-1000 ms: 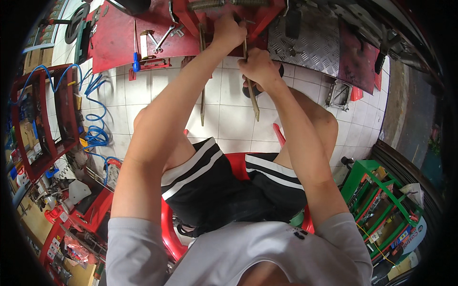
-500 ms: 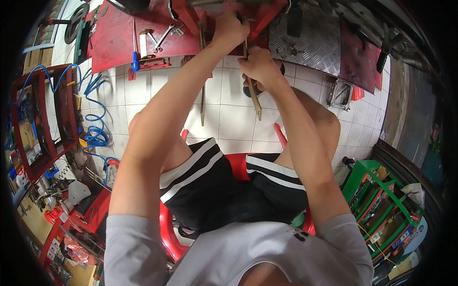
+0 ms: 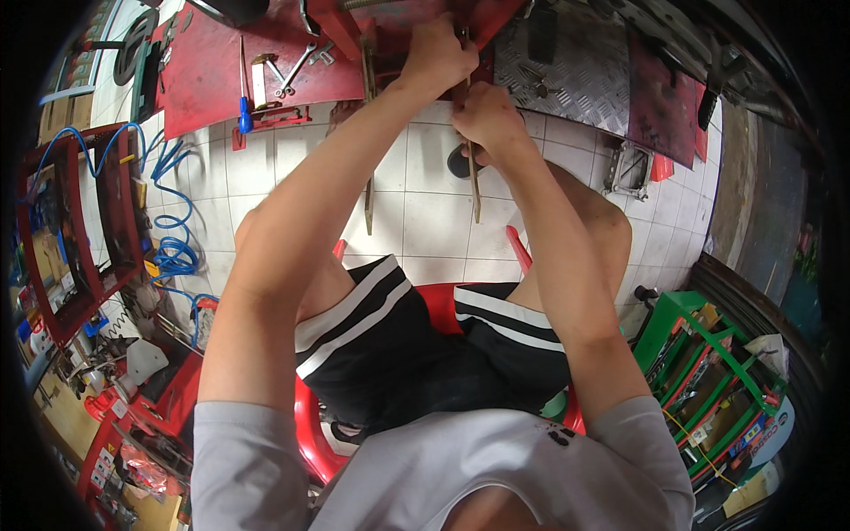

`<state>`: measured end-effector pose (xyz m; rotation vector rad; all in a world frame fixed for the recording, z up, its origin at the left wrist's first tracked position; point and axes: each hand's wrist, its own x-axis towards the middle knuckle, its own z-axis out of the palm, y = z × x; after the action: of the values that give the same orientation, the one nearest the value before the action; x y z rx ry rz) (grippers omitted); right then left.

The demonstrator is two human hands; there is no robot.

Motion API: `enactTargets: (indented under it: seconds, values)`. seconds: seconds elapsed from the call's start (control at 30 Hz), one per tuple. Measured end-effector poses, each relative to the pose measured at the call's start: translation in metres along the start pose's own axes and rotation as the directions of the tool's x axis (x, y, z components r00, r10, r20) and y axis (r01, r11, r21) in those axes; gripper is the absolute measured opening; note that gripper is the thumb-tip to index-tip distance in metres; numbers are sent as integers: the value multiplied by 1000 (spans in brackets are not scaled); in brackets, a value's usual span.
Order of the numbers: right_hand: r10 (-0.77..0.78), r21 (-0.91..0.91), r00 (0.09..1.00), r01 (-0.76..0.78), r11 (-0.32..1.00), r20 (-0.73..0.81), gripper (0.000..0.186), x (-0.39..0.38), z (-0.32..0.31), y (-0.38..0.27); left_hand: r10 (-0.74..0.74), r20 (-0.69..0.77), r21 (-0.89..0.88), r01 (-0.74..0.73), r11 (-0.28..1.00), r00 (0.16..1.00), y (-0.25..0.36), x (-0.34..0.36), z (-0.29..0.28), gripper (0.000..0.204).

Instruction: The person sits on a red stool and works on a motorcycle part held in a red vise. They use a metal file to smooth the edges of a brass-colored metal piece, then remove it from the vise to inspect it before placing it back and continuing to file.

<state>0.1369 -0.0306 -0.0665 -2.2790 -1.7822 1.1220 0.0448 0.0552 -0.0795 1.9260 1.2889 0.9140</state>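
Note:
Two long, narrow brass-coloured bars point toward me from a red metal frame [image 3: 341,31]. The left bar [image 3: 369,195] passes behind my left forearm. My right hand [image 3: 490,117] is closed around the right bar [image 3: 475,190], whose near end sticks out below the fingers. Farther away, my left hand [image 3: 440,60] reaches in between the frame's uprights, beside that same bar's far part. Its fingers are curled and mostly hidden, so what they grip does not show.
On the red bench top [image 3: 199,88] lie a blue-handled screwdriver [image 3: 245,115] and wrenches [image 3: 297,71]. A treadplate sheet [image 3: 575,80] covers the right side. Blue coiled hose [image 3: 177,257] hangs at left beside a red rack [image 3: 84,221]. A green rack [image 3: 668,332] stands at right.
Both hands have shifted slightly to the right. The right bar has swung from a slant to nearly straight, its near end moving left. The left bar has shifted a little left.

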Motion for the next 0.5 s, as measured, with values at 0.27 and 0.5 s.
enactTargets:
  seconds: [0.27, 0.5]
  values:
    - [110, 193, 989, -127, 973, 100, 28, -10, -7, -12, -54, 138, 100, 41, 994, 989, 9, 1, -7, 35]
    - [71, 279, 984, -23, 960, -162, 46, 8, 38, 8, -15, 245, 327, -68, 943, 969, 16, 22, -9, 56]
